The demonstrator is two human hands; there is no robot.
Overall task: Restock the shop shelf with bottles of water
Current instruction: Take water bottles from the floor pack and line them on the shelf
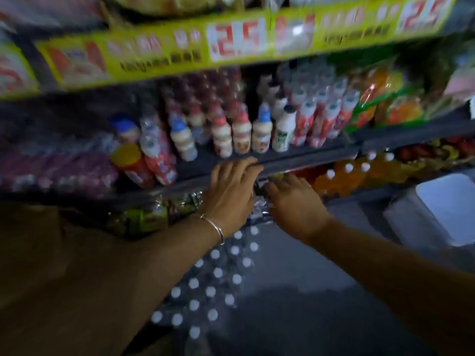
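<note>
both forearms fill the near foreground, reaching fwd toward the shelving; pic is motion-blurred so fine detail is soft. water bottles (213,278) stand upright in a wrapped pack on the floor, white caps up, right below and between the arms, well under both hands. shelf edge (295,160) runs across at hand level w/ small drink bottles (241,136) standing on it, orange drinks (341,176) on the tier below to the right. left hand (232,187), bangle (213,227) on its wrist, lies over the shelf lip w/ fingers bent onto the edge. right hand (293,201) sits just beside it, slightly lower, fingers reaching at something shiny (259,214) between the two hands; can't tell if it's pinched or only touched. key relation: pack lies straight down from the fingers, long axes vertical, caps facing up. judging by position, left hand is a bit nearer the pack's top end, so either hand would have to drop down, not reach fwd.
</note>
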